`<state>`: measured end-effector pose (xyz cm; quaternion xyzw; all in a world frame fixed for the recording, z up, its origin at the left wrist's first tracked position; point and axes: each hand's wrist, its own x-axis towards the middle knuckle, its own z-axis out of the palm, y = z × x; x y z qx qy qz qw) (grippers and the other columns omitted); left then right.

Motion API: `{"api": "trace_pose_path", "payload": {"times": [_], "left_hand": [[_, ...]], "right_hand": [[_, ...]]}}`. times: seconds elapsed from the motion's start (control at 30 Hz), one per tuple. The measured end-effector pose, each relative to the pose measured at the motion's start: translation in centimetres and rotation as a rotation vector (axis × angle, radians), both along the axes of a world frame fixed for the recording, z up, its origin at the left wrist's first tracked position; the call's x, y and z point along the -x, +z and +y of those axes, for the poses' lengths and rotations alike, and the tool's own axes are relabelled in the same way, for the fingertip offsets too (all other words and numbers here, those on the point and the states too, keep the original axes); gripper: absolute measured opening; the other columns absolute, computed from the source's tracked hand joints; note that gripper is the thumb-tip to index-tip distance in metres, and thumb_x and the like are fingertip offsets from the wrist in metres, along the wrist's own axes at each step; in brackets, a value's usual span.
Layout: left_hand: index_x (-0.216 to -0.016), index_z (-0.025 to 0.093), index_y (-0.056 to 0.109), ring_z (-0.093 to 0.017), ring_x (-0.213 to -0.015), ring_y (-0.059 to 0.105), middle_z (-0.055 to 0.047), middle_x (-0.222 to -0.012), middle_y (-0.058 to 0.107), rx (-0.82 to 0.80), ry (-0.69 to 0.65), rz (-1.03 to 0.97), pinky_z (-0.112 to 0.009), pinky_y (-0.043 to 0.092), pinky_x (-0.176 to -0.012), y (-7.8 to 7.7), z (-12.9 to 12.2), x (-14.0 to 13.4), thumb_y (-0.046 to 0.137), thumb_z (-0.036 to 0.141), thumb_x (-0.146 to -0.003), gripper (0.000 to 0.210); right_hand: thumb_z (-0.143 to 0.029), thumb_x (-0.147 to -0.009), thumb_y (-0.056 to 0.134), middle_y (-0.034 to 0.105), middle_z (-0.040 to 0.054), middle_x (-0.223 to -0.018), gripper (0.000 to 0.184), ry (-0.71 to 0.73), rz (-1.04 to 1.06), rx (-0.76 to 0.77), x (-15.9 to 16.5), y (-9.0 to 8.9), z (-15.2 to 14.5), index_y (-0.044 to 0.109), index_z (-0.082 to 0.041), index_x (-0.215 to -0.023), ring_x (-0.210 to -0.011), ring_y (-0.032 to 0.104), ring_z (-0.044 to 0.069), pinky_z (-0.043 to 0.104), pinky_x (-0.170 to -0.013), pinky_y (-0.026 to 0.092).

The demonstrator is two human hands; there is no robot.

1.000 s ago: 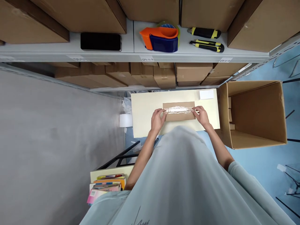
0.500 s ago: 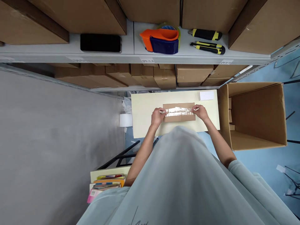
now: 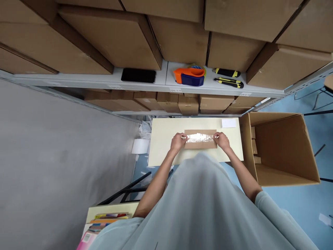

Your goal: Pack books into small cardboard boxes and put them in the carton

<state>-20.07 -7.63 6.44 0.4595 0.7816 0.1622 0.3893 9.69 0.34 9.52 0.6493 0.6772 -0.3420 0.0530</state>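
Observation:
A flat brown cardboard box [image 3: 200, 146] lies on the cream table [image 3: 163, 123], its long side running left to right. Shiny clear packing tape [image 3: 200, 138], wrinkled in places, stretches along its top. At the box's left end, my left hand [image 3: 178, 142] pinches the end of the tape between closed fingers. My right hand [image 3: 222, 140] does the same at the right end, fingertips together on the tape. The small piece inside each pinch is partly hidden by the fingers.
A large open carton [image 3: 283, 149] stands right of the table. On the shelf ahead are an orange-and-blue tape dispenser [image 3: 191, 76], two utility knives [image 3: 229, 82] and a black phone [image 3: 138, 75]. A white card [image 3: 228, 123] lies at the table's back right. A grey wall [image 3: 65, 156] rises left.
The view has tilted upward, so the table and shelf sit lower in the picture. Both hands stay at the two ends of the box, with little movement.

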Motion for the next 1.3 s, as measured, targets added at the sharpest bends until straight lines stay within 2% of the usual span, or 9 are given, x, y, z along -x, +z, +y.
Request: {"api": "trace_pose_path", "payload": {"times": [0.13,0.23,0.4,0.5,0.67,0.77,0.87,1.03,1.3], "left_hand": [[-0.095,0.025,0.081,-0.021,-0.099,0.073,-0.006,-0.119,0.072,-0.093,-0.086,0.016,-0.032,0.055,-0.097,0.2,-0.5,0.4,0.075,0.022,-0.093,0.007],[-0.1,0.024,0.08,-0.026,-0.12,0.071,-0.009,-0.128,0.07,-0.148,-0.14,0.045,-0.038,0.053,-0.11,0.4,-0.9,0.5,0.078,0.021,-0.09,0.01],[-0.108,0.024,0.079,-0.035,-0.139,0.063,-0.013,-0.147,0.064,-0.274,-0.219,0.124,-0.048,0.051,-0.119,2.4,0.6,1.5,0.082,0.026,-0.088,0.02],[-0.115,0.025,0.077,-0.036,-0.14,0.061,-0.013,-0.147,0.065,-0.428,-0.247,0.172,-0.051,0.051,-0.119,5.7,3.5,2.9,0.08,0.029,-0.092,0.024],[-0.129,0.026,0.072,-0.034,-0.14,0.06,-0.013,-0.149,0.065,-0.742,-0.229,0.284,-0.054,0.05,-0.121,13.0,9.7,5.0,0.07,0.037,-0.101,0.031],[-0.133,0.024,0.07,-0.034,-0.141,0.059,-0.014,-0.149,0.063,-0.849,-0.232,0.356,-0.052,0.049,-0.122,16.5,12.9,5.5,0.067,0.035,-0.102,0.033],[-0.135,0.021,0.068,-0.035,-0.142,0.057,-0.017,-0.148,0.063,-0.876,-0.266,0.43,-0.052,0.049,-0.121,18.6,15.5,5.6,0.063,0.031,-0.103,0.034],[-0.138,0.019,0.066,-0.039,-0.144,0.053,-0.02,-0.151,0.06,-0.772,-0.305,0.503,-0.056,0.05,-0.117,19.7,18.5,5.2,0.063,0.025,-0.1,0.038],[-0.138,0.018,0.064,-0.041,-0.149,0.047,-0.022,-0.156,0.054,-0.747,-0.245,0.446,-0.057,0.046,-0.12,19.4,19.5,4.6,0.064,0.024,-0.099,0.04]], "right_hand": [[-0.02,-0.1,0.062,0.068,0.0159,-0.136,0.026,0.11,-0.098,-0.038,1.3,1.7,-0.9,0.075,-0.02,-0.122,-0.135,0.062,0.029,0.034,-0.108,0.049],[-0.025,-0.1,0.067,0.054,0.0222,-0.158,0.03,0.177,-0.162,-0.02,2.4,2.9,-0.9,0.074,-0.016,-0.127,-0.158,0.042,0.036,0.042,-0.122,0.042],[-0.03,-0.101,0.068,0.043,0.0245,-0.17,0.034,0.254,-0.154,-0.062,4.5,5.7,0.8,0.071,-0.013,-0.131,-0.168,0.026,0.039,0.047,-0.128,0.037],[-0.031,-0.102,0.068,0.048,0.0235,-0.167,0.038,0.311,-0.132,-0.2,6.0,8.4,3.1,0.069,-0.014,-0.136,-0.165,0.033,0.038,0.048,-0.126,0.038],[-0.035,-0.103,0.068,0.068,0.0202,-0.141,0.041,0.441,-0.026,-0.454,9.5,14.3,8.0,0.067,-0.015,-0.14,-0.137,0.06,0.035,0.046,-0.114,0.048],[-0.034,-0.103,0.069,0.068,0.0205,-0.141,0.044,0.472,0.023,-0.598,12.4,17.4,11.2,0.064,-0.014,-0.143,-0.135,0.061,0.035,0.046,-0.116,0.046],[-0.031,-0.104,0.066,0.067,0.0216,-0.144,0.045,0.496,0.041,-0.695,15.2,19.7,14.2,0.062,-0.012,-0.145,-0.135,0.061,0.035,0.048,-0.116,0.045],[-0.031,-0.103,0.069,0.067,0.0236,-0.144,0.05,0.541,-0.054,-0.666,19.0,21.0,18.0,0.061,-0.007,-0.146,-0.133,0.064,0.034,0.044,-0.114,0.048],[-0.036,-0.1,0.077,0.076,0.0272,-0.134,0.05,0.492,-0.177,-0.48,21.8,19.8,20.8,0.069,-0.005,-0.139,-0.126,0.073,0.033,0.037,-0.109,0.05]]}}
